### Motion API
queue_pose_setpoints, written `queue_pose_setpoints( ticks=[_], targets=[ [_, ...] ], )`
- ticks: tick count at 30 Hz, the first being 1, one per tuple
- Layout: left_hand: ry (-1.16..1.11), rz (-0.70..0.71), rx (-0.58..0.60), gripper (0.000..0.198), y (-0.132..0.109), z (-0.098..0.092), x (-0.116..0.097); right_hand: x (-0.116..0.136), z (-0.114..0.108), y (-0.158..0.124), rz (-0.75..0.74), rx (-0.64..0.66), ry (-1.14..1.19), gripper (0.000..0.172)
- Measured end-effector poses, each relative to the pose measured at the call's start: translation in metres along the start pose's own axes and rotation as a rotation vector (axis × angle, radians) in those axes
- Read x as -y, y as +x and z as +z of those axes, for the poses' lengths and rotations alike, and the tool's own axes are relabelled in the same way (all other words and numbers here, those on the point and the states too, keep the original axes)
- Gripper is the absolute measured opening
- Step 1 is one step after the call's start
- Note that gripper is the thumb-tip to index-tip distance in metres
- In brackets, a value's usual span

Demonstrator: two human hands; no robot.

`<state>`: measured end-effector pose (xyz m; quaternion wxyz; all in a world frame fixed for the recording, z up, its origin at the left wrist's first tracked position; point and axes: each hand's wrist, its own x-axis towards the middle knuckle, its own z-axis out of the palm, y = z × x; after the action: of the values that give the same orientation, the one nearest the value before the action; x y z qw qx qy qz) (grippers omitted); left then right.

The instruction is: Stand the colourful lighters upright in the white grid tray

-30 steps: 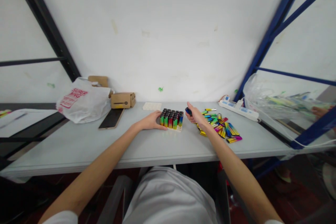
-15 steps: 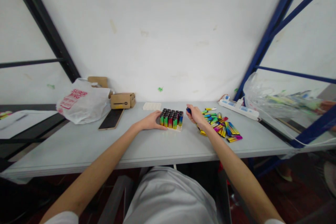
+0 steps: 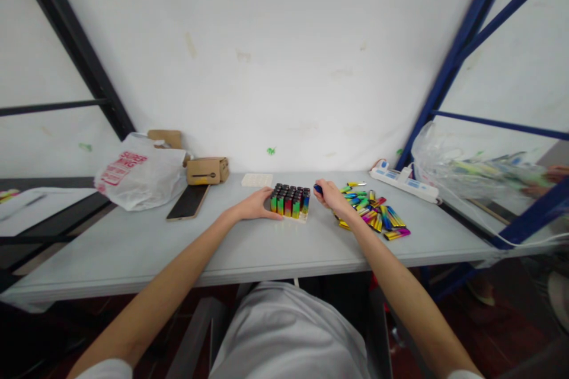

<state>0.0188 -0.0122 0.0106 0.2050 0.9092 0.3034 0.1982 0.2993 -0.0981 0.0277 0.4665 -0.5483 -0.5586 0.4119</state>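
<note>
Since 1 second ago the right hand (image 3: 332,196) has curled shut and slid slightly left toward the block of lighters (image 3: 290,200); the raised thumb is now down. Its fingers are clamped on a blue lighter (image 3: 317,189), which sticks out past the fingertips on the left, just beside the block's right edge; whether it touches the block cannot be told. The left hand (image 3: 254,205) has not shifted: it lies on the counter (image 3: 249,246) with fingers together and loosely extended, pressed against the block's left side, thumb along the near corner. The block is upright rainbow-coloured lighters with dark tops, packed in rows near the counter's middle. Right of the right wrist lies a pile of loose lighters (image 3: 373,214), flat and at mixed angles.

Readable writing is scarce. A white plastic bag (image 3: 137,172) at far left carries red print whose top word looks like "SUPER"; the rest is too small. A cardboard box (image 3: 207,170) beside it shows a dark mark, not legible.
</note>
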Motion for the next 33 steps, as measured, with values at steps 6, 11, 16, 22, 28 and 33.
queue_pose_setpoints(
  ticks=[6,11,16,22,28,33],
  targets=[
    [0.000,0.000,0.014,0.090,0.000,0.001,0.001,0.004,-0.004,0.003,-0.004,0.069,0.073,0.067],
    [0.002,-0.002,0.015,0.092,0.000,0.001,0.002,0.026,-0.020,-0.011,-0.228,0.233,0.004,0.059],
    [0.008,-0.009,0.009,0.091,0.000,0.001,0.001,0.049,-0.033,-0.032,-0.318,0.403,-0.224,0.051],
    [0.013,-0.021,0.018,0.093,0.000,0.002,0.003,0.045,-0.033,-0.031,-0.360,0.356,-0.240,0.039],
    [0.025,-0.013,0.027,0.093,0.001,0.002,0.005,0.035,-0.025,-0.023,-0.415,0.257,-0.501,0.030],
    [0.020,-0.012,0.021,0.095,0.001,0.002,0.005,0.029,-0.018,-0.019,-0.361,0.263,-0.488,0.031]
  ],
)
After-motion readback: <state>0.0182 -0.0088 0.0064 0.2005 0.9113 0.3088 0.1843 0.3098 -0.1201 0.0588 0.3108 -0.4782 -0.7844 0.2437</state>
